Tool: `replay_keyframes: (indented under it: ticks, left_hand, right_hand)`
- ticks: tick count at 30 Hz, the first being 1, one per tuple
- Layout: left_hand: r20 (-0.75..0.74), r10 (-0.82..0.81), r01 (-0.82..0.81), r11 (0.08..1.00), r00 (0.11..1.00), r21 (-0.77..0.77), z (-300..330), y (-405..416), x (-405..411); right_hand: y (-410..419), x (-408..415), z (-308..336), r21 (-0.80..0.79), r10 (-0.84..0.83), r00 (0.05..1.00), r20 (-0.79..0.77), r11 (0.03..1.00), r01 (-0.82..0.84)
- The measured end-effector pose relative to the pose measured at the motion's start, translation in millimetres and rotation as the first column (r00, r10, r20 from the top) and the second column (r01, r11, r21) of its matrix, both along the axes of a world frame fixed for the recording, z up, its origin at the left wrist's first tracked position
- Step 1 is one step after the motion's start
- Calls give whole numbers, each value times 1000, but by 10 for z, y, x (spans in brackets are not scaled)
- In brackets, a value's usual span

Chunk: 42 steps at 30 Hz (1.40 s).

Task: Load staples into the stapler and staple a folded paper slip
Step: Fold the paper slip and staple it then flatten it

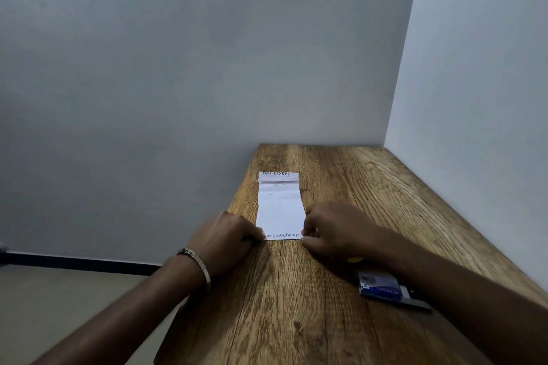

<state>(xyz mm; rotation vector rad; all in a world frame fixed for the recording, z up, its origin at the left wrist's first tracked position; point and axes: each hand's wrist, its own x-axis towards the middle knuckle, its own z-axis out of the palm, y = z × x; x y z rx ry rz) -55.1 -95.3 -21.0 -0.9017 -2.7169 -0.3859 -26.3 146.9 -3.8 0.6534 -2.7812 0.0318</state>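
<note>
A white paper slip (280, 207) with printed text lies lengthwise on the wooden table (296, 305), creased across its far part. My left hand (228, 238) pinches the slip's near left corner. My right hand (332, 231) pinches its near right corner. A small blue staple box (378, 286) lies on the table under my right forearm, with a dark flat piece (415, 302) sticking out beside it. A bit of something yellow (355, 260) peeks out beneath my right wrist; I cannot tell what it is.
The table stands in a corner, with a grey wall behind and a pale wall along its right side. Its left edge drops off to the floor. A metal bracelet (197, 264) is on my left wrist.
</note>
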Motion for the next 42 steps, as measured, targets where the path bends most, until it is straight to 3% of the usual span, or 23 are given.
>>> replay_keyframes:
  ticks: [5, 9, 15, 21, 25, 28, 31, 33, 35, 37, 42]
  left_hand:
    - [34, 21, -19, 999, 999, -35, 85, 37, -22]
    - [66, 21, -17, 998, 998, -58, 139, 71, -20]
    - [67, 51, -47, 997, 996, -55, 158, 86, -6]
    - [99, 63, -65, 998, 993, 11, 106, 76, 3]
    - [231, 145, -196, 957, 962, 214, 91, 86, -16]
    - [474, 154, -349, 867, 867, 356, 167, 123, -73]
    - [790, -8, -538, 728, 614, 425, 293, 186, -97]
    - [884, -137, -616, 669, 448, 416, 359, 224, -85]
    - [904, -234, -652, 631, 357, 421, 387, 279, -69]
    - [903, -287, -690, 583, 321, 430, 374, 338, -52]
    - [887, -296, -755, 468, 356, 459, 249, 425, -61]
  right_hand:
    - [-67, -121, 86, 87, 63, 997, 53, 994, -67]
    - [-100, -147, 165, 276, 152, 986, 67, 947, -165]
    - [-259, -120, 166, 512, 148, 989, 25, 848, -140]
    - [-239, -106, 148, 460, 128, 992, -6, 881, -111]
    - [-197, -89, 88, 352, 129, 991, -34, 930, -109]
    - [-138, -114, 16, 273, 110, 992, -70, 958, -87]
    - [-82, -138, -39, 207, 112, 989, -97, 974, -90]
    - [-60, -143, -69, 178, 126, 985, -117, 979, -104]
    - [-42, -136, -81, 165, 138, 980, -142, 980, -114]
    - [-35, -121, -86, 152, 149, 975, -164, 980, -124]
    - [-36, -96, -98, 156, 143, 973, -178, 981, -116]
